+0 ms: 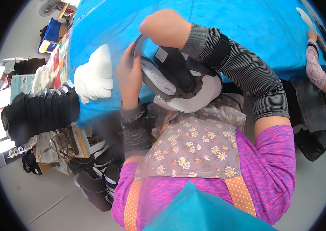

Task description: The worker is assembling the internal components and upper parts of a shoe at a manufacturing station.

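Both hands hold a black-and-grey shoe (178, 79) above the lap at the blue bench (247, 30) edge: left hand (129, 75) closed flat along its grey sole, right hand (165, 27) clenched over its upper end.

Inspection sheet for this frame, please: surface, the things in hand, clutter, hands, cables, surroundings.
Surface: blue-covered table, mostly bare in front of the person.
Things in hand: one black and grey shoe, held over the lap above a floral apron, sole side toward the left.
Clutter: stack of white shoe inserts at the table edge; row of black shoe uppers to the left; more black shoes on the floor below.
Hands: left hand grips the shoe's sole side; right hand closed at its top end.
Cables: nothing seen.
Surroundings: another person's sleeve at the right of the table; a third person far left.
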A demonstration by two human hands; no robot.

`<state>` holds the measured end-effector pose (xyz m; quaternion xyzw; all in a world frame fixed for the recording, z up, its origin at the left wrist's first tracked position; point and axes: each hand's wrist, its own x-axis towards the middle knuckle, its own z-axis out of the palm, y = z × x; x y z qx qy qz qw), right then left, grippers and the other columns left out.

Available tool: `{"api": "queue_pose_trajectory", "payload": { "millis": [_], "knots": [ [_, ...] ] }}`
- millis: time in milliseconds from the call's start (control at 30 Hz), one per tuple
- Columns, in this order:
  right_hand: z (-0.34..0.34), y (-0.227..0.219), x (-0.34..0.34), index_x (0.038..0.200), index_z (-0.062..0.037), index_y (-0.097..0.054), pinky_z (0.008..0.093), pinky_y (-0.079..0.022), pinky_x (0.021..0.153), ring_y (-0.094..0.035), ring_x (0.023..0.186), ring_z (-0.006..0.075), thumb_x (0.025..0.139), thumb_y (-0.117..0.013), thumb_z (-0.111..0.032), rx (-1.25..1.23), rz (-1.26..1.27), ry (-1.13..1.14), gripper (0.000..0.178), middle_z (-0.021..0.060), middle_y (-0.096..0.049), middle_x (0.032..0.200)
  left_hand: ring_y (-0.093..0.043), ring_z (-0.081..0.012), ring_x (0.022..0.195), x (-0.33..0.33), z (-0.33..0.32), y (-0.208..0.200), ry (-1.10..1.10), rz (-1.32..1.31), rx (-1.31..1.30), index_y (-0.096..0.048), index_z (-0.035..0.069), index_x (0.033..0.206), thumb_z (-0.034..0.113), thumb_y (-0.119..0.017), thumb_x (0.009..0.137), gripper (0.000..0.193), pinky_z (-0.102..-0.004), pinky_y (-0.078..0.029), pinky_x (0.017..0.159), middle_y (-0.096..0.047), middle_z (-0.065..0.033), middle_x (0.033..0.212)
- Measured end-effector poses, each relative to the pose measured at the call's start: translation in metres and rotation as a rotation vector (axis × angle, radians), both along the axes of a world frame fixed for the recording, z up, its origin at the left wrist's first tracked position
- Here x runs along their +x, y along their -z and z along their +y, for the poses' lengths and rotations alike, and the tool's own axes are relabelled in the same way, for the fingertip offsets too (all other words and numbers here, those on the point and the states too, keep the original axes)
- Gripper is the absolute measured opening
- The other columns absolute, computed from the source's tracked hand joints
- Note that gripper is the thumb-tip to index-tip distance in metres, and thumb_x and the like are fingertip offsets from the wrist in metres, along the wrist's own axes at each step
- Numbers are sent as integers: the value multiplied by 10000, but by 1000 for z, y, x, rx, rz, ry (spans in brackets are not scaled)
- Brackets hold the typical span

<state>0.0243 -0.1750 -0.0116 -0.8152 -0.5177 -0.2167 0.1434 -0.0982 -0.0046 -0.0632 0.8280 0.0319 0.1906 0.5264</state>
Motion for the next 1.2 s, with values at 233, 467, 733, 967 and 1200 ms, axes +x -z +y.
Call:
{"api": "queue_pose_trajectory", "payload": {
  "millis": [233,467,733,967,1200],
  "knots": [
    [-2,15,10,809,-79,-633,385,-540,625,-671,729,285,778,-658,-92,-53,95,-40,42,85,-643,746,-674,-246,982,5,-18,0,-73,-52,41,-665,4,1197,64,-632,902,303,-333,-503,864,-704,-158,1119],
    [-21,14,-9,771,-74,-630,364,-538,599,-680,722,273,726,-683,-107,71,-28,34,77,95,-639,714,-648,-128,839,11,-20,-6,-155,-332,468,-730,1,1015,57,-731,869,156,-250,-498,716,-688,-64,924],
    [-28,10,-15,720,-68,-622,372,-538,588,-672,698,295,677,-705,-88,67,44,56,95,105,-634,700,-611,-91,714,17,-12,-8,-74,-242,399,-729,-9,964,44,-743,849,127,-233,-480,675,-666,-35,815],
    [-34,19,-9,746,-53,-625,392,-529,600,-652,704,328,703,-678,-65,97,138,85,69,126,-627,715,-624,-95,739,15,-18,-6,-69,-248,332,-722,-3,989,53,-748,849,153,-232,-496,667,-658,-30,808],
    [-40,24,-5,786,-48,-638,414,-524,618,-648,716,343,750,-649,-63,101,219,89,40,137,-635,739,-657,-196,817,6,-16,-7,-99,-128,286,-719,-10,931,61,-761,816,142,-316,-501,739,-690,-94,891]
  ]
}}
